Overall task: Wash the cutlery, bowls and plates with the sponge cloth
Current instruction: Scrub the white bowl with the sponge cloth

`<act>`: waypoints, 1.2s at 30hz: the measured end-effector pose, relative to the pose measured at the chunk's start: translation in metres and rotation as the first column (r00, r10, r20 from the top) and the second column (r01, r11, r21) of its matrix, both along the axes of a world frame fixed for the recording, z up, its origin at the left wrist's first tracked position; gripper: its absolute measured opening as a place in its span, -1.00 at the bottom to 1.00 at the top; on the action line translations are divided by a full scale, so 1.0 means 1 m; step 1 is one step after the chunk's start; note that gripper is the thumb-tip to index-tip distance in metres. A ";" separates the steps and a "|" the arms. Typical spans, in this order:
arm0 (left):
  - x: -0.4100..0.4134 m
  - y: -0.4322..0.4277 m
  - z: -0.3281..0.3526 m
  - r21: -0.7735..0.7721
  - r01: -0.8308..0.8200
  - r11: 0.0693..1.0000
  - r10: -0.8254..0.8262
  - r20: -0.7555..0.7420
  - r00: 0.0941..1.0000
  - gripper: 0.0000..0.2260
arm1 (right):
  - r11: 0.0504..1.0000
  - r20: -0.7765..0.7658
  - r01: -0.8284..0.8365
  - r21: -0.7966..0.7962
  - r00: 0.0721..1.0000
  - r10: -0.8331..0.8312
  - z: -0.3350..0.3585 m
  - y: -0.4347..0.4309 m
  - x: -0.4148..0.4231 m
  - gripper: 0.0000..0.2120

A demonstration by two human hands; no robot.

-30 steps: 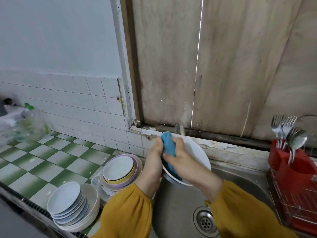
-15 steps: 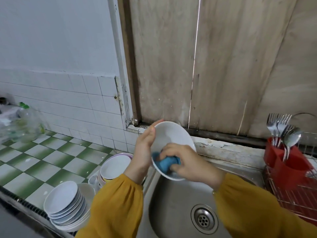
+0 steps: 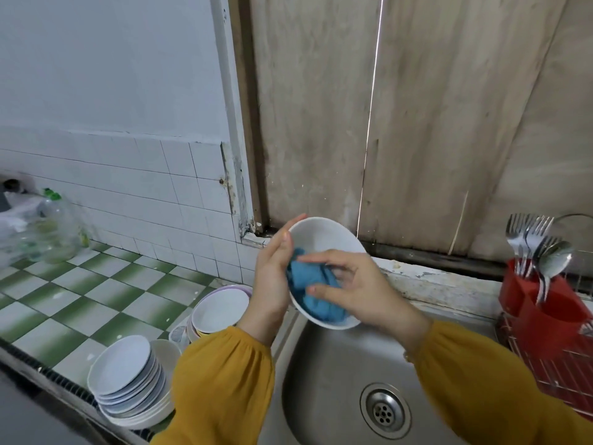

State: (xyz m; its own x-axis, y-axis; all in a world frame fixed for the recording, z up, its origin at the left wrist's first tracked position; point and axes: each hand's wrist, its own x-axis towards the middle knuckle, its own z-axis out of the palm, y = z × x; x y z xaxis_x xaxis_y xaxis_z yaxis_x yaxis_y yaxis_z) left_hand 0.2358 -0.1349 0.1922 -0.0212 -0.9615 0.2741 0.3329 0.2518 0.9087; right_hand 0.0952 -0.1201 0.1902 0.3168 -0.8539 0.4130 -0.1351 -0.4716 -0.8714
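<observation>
Over the sink, left hand grips the bowl; right hand holds sponge cloth inside.

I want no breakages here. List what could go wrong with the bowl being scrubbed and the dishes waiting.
1. The left hand alone holds the tilted bowl by its rim above the sink while the right hand pushes the sponge cloth inside; it could slip and drop into the basin.
2. The plate stack leans near the front edge of the counter, beside the left sleeve; an elbow might knock it.
</observation>
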 end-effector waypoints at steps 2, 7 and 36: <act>-0.010 0.003 -0.001 -0.022 0.003 1.000 -0.003 0.004 1.000 -0.65 | 0.936 0.241 0.350 -0.035 0.912 -0.332 0.005 -0.005 0.010 -0.55; -0.012 0.004 -0.007 0.034 0.038 0.999 -0.036 -0.078 0.996 -0.62 | 0.925 0.316 0.381 -0.001 0.878 -0.361 0.004 -0.002 0.027 -0.63; -0.008 0.006 -0.016 -0.009 0.026 1.000 -0.025 0.079 0.997 -0.70 | 0.995 -0.098 0.050 0.083 0.994 -0.042 -0.011 0.007 0.009 -0.70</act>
State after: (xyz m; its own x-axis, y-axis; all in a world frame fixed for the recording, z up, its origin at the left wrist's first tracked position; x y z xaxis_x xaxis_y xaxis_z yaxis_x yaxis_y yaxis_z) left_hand 0.2277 -0.1292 0.1765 -0.0673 -0.9577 0.2798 0.2669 0.2529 0.9299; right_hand 0.1038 -0.1127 0.1796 0.3107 -0.8993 0.3079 -0.2398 -0.3876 -0.8901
